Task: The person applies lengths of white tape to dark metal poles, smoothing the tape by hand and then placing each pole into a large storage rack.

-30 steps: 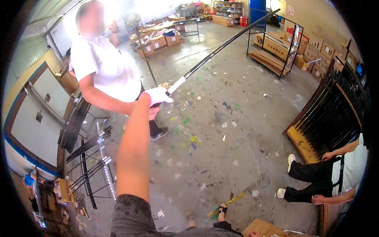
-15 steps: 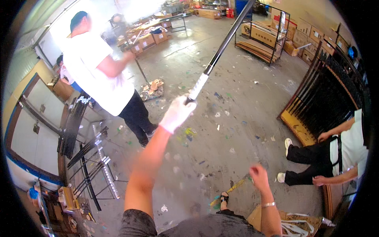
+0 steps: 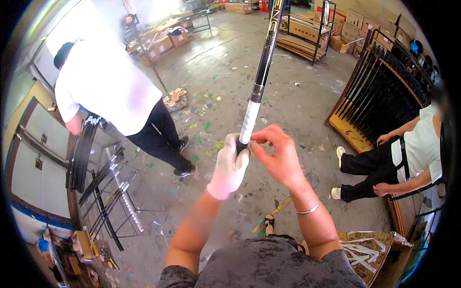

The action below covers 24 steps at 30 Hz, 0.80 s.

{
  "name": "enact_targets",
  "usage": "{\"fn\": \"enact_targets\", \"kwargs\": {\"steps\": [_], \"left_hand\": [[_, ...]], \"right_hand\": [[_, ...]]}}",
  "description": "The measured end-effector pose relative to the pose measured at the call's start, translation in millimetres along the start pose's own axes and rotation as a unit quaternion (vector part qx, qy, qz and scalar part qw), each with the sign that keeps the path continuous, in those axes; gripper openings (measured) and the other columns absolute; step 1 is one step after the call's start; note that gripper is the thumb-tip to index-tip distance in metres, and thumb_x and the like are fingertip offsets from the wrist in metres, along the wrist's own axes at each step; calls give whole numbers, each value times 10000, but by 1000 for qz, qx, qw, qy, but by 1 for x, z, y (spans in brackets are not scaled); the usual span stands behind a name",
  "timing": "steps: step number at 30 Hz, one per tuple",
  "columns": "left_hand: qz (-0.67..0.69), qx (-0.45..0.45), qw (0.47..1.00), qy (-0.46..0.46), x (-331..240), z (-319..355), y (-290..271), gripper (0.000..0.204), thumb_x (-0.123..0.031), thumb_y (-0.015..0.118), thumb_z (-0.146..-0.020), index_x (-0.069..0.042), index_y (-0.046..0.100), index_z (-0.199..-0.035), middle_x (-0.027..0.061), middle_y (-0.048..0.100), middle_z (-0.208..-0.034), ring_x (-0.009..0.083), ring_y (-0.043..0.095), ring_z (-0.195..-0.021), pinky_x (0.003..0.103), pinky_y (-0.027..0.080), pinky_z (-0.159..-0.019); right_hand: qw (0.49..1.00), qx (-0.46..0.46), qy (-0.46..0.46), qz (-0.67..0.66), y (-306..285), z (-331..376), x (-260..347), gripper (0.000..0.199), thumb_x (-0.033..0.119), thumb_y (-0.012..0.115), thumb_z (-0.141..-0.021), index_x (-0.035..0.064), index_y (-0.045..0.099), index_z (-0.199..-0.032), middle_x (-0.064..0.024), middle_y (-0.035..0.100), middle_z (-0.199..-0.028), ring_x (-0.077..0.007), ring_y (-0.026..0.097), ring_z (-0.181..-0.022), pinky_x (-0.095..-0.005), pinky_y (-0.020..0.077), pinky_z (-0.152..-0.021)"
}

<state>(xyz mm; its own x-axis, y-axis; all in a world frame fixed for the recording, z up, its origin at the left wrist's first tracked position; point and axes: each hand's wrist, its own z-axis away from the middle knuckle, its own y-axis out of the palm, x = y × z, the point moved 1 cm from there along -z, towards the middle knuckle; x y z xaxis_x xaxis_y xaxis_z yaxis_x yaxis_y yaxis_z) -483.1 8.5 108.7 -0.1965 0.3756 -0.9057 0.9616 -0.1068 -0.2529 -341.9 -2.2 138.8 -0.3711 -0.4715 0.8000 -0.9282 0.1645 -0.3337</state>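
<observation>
Left hand (image 3: 229,165), in a white glove, is wrapped round the butt of a long black rod (image 3: 263,67), holding it steeply upward and away so the white-wrapped section sits at working height. Right hand (image 3: 277,156), bare, fingers (image 3: 259,137) pinched together at the wrap's lower end, apparently on its edge. Another person in a white shirt (image 3: 108,86) bends over a rack (image 3: 103,185) of similar rods on the left. Paint-flecked concrete floor (image 3: 288,96) below.

Brown cardboard boxes (image 3: 353,19) stand stacked at the upper right of the frame, with more open boxes (image 3: 165,43) at upper centre-left.
</observation>
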Motion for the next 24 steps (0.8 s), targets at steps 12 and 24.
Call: {"fn": "enact_targets", "kwargs": {"steps": [12, 24], "left_hand": [[81, -28, 995, 46, 3, 13, 6, 217, -28, 505, -841, -18, 423, -1042, 33, 512, -717, 119, 502, -568, 251, 433, -555], [142, 35, 986, -78, -19, 21, 9, 158, -26, 531, -815, -19, 442, -945, 5, 465, -702, 62, 438, -558, 218, 385, -504]], "right_hand": [[999, -21, -38, 30, -11, 15, 28, 61, -9, 607, -681, 3, 552, -704, -72, 526, -677, -185, 518, -627, -290, 413, -563], [999, 23, 15, -23, -30, 29, 21, 325, 229, 729, -689, 7, 584, -878, -101, 544, -871, -208, 536, -827, -307, 422, -715]]}}
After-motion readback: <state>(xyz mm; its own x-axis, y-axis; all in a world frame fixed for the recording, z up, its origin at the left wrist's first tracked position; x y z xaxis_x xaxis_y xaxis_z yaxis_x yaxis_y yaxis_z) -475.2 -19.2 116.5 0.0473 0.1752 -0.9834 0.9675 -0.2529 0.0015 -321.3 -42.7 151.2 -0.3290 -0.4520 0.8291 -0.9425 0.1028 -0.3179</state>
